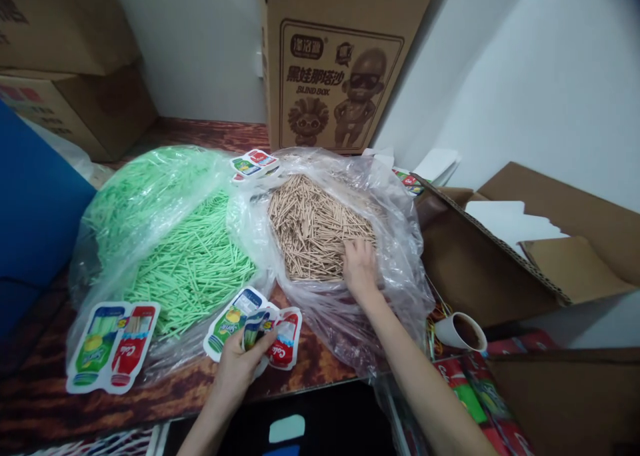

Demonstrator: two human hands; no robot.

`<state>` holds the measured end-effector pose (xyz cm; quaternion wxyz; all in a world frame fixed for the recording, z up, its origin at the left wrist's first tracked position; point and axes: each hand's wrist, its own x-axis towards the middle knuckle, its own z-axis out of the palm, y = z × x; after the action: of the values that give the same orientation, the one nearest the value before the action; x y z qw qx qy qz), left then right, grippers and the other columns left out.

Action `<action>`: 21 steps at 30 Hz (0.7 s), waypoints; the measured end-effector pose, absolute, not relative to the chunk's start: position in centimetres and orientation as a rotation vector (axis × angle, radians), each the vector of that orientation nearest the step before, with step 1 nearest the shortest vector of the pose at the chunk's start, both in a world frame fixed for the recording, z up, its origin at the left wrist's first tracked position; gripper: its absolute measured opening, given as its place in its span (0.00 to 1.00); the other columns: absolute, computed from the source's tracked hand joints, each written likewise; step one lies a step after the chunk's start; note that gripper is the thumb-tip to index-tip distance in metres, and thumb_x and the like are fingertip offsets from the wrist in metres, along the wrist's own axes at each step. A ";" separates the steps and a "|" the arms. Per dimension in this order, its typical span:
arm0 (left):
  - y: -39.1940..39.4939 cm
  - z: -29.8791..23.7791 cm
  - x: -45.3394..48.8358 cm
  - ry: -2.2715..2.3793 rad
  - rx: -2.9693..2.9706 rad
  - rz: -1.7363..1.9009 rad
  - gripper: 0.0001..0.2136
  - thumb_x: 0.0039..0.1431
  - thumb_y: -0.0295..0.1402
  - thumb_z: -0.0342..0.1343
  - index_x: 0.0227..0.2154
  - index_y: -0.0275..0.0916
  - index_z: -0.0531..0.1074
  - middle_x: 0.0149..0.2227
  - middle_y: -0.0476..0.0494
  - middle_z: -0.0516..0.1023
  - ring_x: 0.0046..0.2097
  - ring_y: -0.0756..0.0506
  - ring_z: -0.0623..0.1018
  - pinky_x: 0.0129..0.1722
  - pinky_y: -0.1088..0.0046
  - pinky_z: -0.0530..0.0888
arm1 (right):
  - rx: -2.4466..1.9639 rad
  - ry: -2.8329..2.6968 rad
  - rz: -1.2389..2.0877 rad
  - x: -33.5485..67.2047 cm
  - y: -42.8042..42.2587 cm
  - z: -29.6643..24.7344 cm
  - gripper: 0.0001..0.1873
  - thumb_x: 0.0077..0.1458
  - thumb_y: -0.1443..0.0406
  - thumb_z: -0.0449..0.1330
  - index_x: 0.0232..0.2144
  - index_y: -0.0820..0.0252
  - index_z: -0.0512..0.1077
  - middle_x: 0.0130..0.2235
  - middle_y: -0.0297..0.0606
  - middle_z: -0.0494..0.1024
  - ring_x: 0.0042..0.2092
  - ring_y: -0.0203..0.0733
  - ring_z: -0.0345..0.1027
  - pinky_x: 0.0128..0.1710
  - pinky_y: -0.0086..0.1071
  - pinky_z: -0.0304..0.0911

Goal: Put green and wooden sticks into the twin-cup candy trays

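My left hand is closed on a bottle-shaped printed packet with green Sprite and red Cola pictures, its top bulging near my thumb. Beneath lies a similar packet. My right hand reaches into an open clear plastic bag of short brown sticks. Its fingers are bent together, their tips down among the sticks at the pile's right side. To the left, a second clear bag holds light green sticks. Another packet lies on that bag's front edge, with green and brown sticks showing in its windows.
More packets lie between the bags. A tall cardboard box stands behind the dark wood-patterned table. At right are an open carton, a paper cup of brown contents and red-green packages. A blue panel borders the left.
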<state>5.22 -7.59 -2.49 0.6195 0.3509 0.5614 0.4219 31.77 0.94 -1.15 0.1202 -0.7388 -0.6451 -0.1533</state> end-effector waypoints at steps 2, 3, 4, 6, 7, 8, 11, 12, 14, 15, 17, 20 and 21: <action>-7.6 -2.6 5.2 1.292 0.819 0.970 0.16 0.38 0.42 0.69 0.23 0.33 0.76 0.22 0.48 0.75 0.23 0.51 0.71 0.22 0.79 0.69 | -2.185 -1.963 -0.506 31.6 1.6 -1.3 0.10 0.59 0.73 0.50 0.38 0.63 0.71 0.41 0.49 0.70 0.43 0.50 0.57 0.41 0.38 0.51; -7.6 -2.6 5.3 1.294 0.826 0.968 0.16 0.38 0.42 0.69 0.23 0.34 0.76 0.21 0.49 0.75 0.23 0.51 0.71 0.21 0.79 0.69 | -2.189 -2.006 -0.528 31.6 1.9 -1.4 0.11 0.59 0.73 0.49 0.37 0.63 0.71 0.41 0.50 0.70 0.43 0.51 0.56 0.41 0.39 0.50; -7.6 -2.5 5.3 1.299 0.833 0.962 0.16 0.38 0.43 0.69 0.23 0.34 0.76 0.21 0.49 0.75 0.23 0.51 0.70 0.20 0.79 0.68 | -2.187 -2.050 -0.544 31.6 2.1 -1.5 0.11 0.60 0.73 0.48 0.37 0.64 0.71 0.41 0.50 0.70 0.43 0.51 0.56 0.41 0.40 0.49; -7.6 -2.3 5.2 1.306 0.853 0.946 0.15 0.39 0.42 0.69 0.22 0.34 0.76 0.20 0.50 0.74 0.22 0.51 0.70 0.21 0.78 0.68 | -2.183 -2.124 -0.562 31.7 2.4 -1.5 0.11 0.60 0.72 0.48 0.36 0.64 0.71 0.40 0.51 0.71 0.42 0.51 0.56 0.40 0.40 0.49; -7.6 -2.2 5.2 1.302 0.865 0.937 0.15 0.39 0.42 0.69 0.22 0.34 0.76 0.21 0.50 0.75 0.23 0.50 0.71 0.22 0.78 0.69 | -2.179 -2.150 -0.565 31.8 2.4 -1.5 0.11 0.60 0.72 0.48 0.36 0.64 0.71 0.40 0.50 0.71 0.42 0.51 0.56 0.40 0.40 0.48; -7.6 -2.0 5.2 1.290 0.877 0.923 0.15 0.39 0.42 0.69 0.23 0.35 0.76 0.22 0.49 0.76 0.24 0.50 0.72 0.25 0.77 0.71 | -2.175 -2.164 -0.562 32.0 2.5 -1.4 0.11 0.61 0.72 0.48 0.36 0.64 0.70 0.40 0.50 0.71 0.41 0.51 0.56 0.40 0.40 0.48; -7.8 -1.8 5.5 1.225 0.921 0.835 0.15 0.42 0.41 0.67 0.28 0.35 0.78 0.27 0.47 0.79 0.30 0.47 0.75 0.33 0.74 0.72 | -2.138 -2.146 -0.507 32.7 2.6 -1.0 0.12 0.61 0.72 0.47 0.35 0.64 0.70 0.39 0.48 0.72 0.41 0.49 0.58 0.41 0.39 0.48; -7.9 -1.8 5.7 1.197 0.935 0.797 0.15 0.42 0.41 0.67 0.28 0.35 0.78 0.27 0.47 0.78 0.30 0.47 0.75 0.33 0.73 0.72 | -2.125 -2.120 -0.476 32.8 2.7 -0.8 0.12 0.61 0.72 0.46 0.35 0.63 0.69 0.38 0.47 0.73 0.42 0.49 0.58 0.41 0.38 0.48; -8.2 -1.8 6.4 1.128 0.960 0.707 0.14 0.43 0.41 0.66 0.27 0.35 0.77 0.25 0.48 0.76 0.28 0.47 0.73 0.31 0.74 0.71 | -2.110 -2.057 -0.402 33.0 3.0 -0.5 0.12 0.61 0.72 0.46 0.34 0.62 0.69 0.37 0.46 0.73 0.42 0.48 0.59 0.41 0.37 0.48; -8.4 -1.8 6.8 1.090 0.979 0.665 0.13 0.43 0.41 0.66 0.26 0.35 0.76 0.24 0.49 0.75 0.27 0.48 0.72 0.29 0.75 0.70 | -2.105 -2.023 -0.360 33.0 3.2 -0.4 0.12 0.61 0.72 0.46 0.33 0.62 0.69 0.36 0.46 0.74 0.41 0.48 0.60 0.41 0.37 0.49; -8.6 -1.6 7.7 1.009 1.035 0.591 0.11 0.45 0.39 0.65 0.25 0.36 0.75 0.25 0.49 0.74 0.28 0.48 0.71 0.29 0.75 0.68 | -2.092 -1.937 -0.252 32.8 3.6 -0.2 0.11 0.59 0.72 0.46 0.31 0.61 0.68 0.35 0.46 0.74 0.39 0.47 0.61 0.40 0.36 0.50; -8.7 -1.1 8.5 0.930 1.120 0.554 0.08 0.47 0.37 0.64 0.27 0.36 0.76 0.27 0.49 0.74 0.31 0.48 0.71 0.31 0.76 0.68 | -2.010 -1.715 0.031 32.7 4.2 0.2 0.09 0.58 0.71 0.47 0.30 0.60 0.66 0.31 0.41 0.74 0.34 0.43 0.63 0.37 0.35 0.54; -8.7 -1.0 8.5 0.925 1.126 0.557 0.08 0.47 0.37 0.63 0.28 0.37 0.77 0.28 0.49 0.74 0.31 0.47 0.72 0.31 0.76 0.68 | -1.942 -1.617 0.166 32.7 4.3 0.3 0.08 0.58 0.69 0.47 0.30 0.59 0.65 0.29 0.39 0.73 0.32 0.42 0.64 0.35 0.34 0.55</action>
<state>8.48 -8.70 -1.02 0.7110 0.5076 0.4168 0.2511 32.67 4.32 0.34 0.2998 -0.7316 -0.6091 0.0624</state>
